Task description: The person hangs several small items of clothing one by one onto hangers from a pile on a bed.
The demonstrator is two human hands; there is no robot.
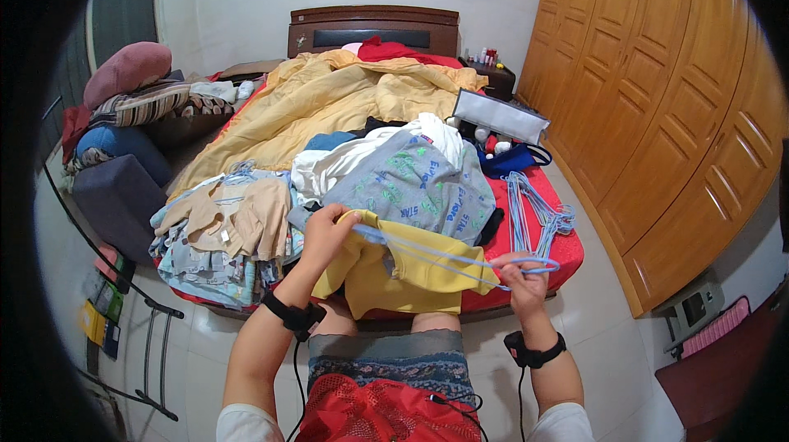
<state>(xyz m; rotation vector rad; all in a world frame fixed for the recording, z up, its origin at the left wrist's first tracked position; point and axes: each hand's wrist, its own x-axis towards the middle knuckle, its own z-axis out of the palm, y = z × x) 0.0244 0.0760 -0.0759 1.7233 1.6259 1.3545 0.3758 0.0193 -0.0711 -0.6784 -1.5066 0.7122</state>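
I stand at the foot of a bed with a red sheet (567, 251). My left hand (326, 232) pinches the top of a yellow garment (403, 277) where one end of a light blue wire hanger (448, 257) goes inside it. My right hand (522, 277) grips the hanger's other end, out past the garment's right side. The garment hangs over the bed's front edge between both hands. Just behind it lies a grey printed garment (419, 191) on a heap of clothes.
A stack of beige and patterned clothes (222, 232) sits at my left. A bundle of blue hangers (534, 216) lies on the bed's right. A yellow quilt (329, 101) covers the far half. Wooden wardrobe doors (657, 113) line the right wall.
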